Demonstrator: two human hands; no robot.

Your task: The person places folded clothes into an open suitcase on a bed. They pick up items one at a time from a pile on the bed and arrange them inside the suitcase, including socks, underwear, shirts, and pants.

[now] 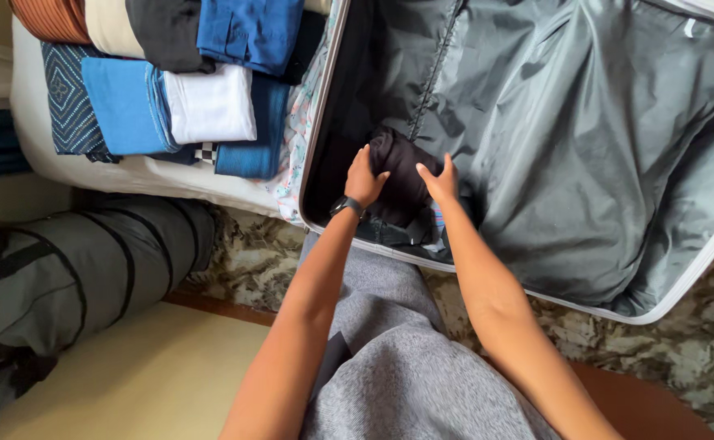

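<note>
left hand (364, 178) + right hand (439, 181): fingers curled, gripping dark roll (402, 175) | inside suitcase (601, 163) | folded clothes (169, 98) nearby

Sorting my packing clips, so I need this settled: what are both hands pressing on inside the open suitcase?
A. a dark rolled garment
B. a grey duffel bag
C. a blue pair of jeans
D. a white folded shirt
A: the left hand and right hand flank a dark rolled garment in the suitcase.
</note>
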